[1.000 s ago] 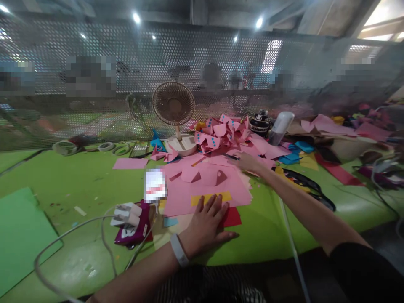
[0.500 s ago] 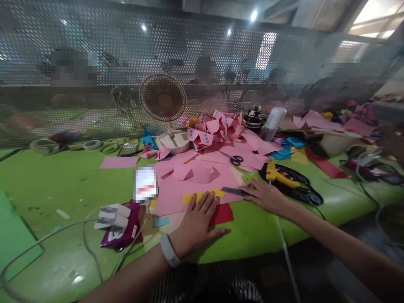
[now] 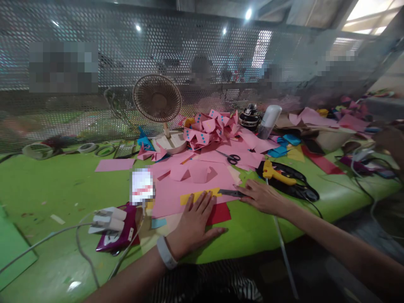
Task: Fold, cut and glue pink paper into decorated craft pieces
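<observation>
My left hand lies flat with its fingers spread, the fingertips on a yellow paper strip. That strip rests on a large pink sheet. My right hand is closed around what looks like a utility knife, its dark grey blade pointing left. The blade tip meets the right end of the yellow strip. Red paper sticks out beside my left hand. Folded pink paper pieces stand on the sheet, and black-handled scissors lie behind them.
A desk fan stands at the back beside a pile of folded pink shapes. To the right lies a yellow glue gun on a black holder. A purple power strip with white plugs and cables is at the left. Green sheets lie farther left.
My right hand has come back from beside the scissors to the yellow strip, with the knife in it. My left hand stays flat on the strip. The view has shifted slightly right.
</observation>
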{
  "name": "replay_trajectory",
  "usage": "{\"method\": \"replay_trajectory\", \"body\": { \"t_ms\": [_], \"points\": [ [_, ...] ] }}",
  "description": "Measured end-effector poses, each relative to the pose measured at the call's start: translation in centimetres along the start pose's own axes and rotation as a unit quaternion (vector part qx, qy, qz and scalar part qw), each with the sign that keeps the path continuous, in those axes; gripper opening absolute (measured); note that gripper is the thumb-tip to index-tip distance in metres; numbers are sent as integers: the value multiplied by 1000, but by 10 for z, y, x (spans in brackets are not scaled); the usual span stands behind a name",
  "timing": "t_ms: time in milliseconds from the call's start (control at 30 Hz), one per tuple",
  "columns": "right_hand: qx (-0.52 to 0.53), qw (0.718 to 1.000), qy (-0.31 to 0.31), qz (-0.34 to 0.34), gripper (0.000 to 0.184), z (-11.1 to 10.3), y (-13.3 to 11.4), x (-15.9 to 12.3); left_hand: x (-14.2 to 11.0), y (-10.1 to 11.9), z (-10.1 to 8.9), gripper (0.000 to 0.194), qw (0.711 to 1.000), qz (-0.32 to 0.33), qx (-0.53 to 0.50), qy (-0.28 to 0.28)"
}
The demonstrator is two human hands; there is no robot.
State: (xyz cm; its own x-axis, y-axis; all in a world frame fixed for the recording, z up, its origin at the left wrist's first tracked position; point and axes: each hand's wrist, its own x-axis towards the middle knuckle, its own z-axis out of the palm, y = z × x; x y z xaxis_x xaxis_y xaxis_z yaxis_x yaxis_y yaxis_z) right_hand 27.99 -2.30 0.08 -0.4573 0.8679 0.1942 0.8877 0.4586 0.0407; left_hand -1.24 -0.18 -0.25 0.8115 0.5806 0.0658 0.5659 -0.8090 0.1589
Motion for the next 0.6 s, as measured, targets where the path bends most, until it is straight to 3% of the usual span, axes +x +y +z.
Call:
{"method": "replay_trajectory", "body": {
  "t_ms": [233,600],
  "points": [
    [-65,995,14,-77,44,0,-1,1,0,2,-3,79,1000,0,2,-3],
    [18,1000,20,6,35,0,-14,-1,1,2,-1,78,1000,-8,-4,-1]
  ]
}}
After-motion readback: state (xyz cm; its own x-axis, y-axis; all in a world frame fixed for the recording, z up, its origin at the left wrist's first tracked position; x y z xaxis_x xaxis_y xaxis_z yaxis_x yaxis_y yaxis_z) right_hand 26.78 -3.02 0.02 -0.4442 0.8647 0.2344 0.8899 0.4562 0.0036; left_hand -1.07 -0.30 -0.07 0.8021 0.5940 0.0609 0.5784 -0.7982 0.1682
